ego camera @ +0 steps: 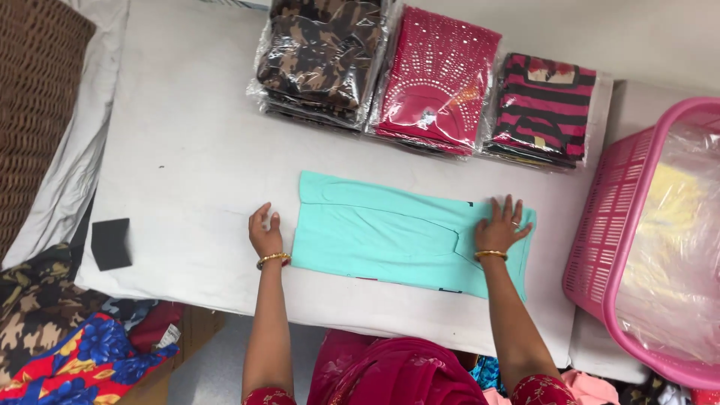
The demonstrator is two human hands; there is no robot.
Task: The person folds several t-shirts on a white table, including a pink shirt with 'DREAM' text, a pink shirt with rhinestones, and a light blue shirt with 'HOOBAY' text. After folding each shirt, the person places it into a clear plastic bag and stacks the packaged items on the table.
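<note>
Folding step in hand, judging by the layout: turquoise garment point(390, 232) lies flat on white table point(187, 150), already doubled into a long strip btw both hands. Right hand point(501, 225) rests palm-down on garment's right end, fingers spread, pressing, nothing pinched. Left hand point(265, 234) sits just off garment's left edge on bare tabletop, fingers loosely curled, open, holding nothing; can't tell if it touches the cloth edge. Gold bangle on each wrist.

Next move prob calls for left hand to grab the near left edge while right keeps the cloth pinned, edges kept aligned.

Around: beyond the hands, 3 stacks of bagged clothes: brown camo stack point(322, 60), magenta sequin stack point(439, 79), striped pink-black stack point(544, 109). Pink basket point(607, 225) w/ clear plastic liner just right of right hand; close, could crowd a wide sweep. Small black block point(111, 244) well left of left hand. Loose printed fabrics point(67, 352) below table edge, left side. Nothing lies on garment itself.
</note>
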